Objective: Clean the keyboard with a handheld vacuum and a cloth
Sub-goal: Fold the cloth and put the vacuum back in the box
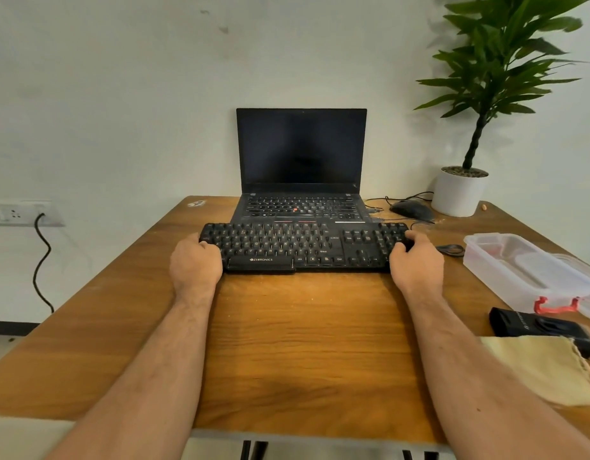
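Note:
A black keyboard [303, 245] lies across the middle of the wooden table [303, 343], right in front of an open laptop. My left hand [195, 260] grips its left end, and my right hand [416, 260] grips its right end. A black handheld vacuum [539, 327] lies near the table's right edge. A yellow cloth [545, 370] is spread just in front of the vacuum, covering part of it.
A black laptop [302, 180] with a dark screen stands behind the keyboard. A black mouse [411, 209] and cables lie to its right, next to a potted plant [461, 190]. A clear plastic box [526, 267] sits at the right. A wall socket [21, 214] is at left.

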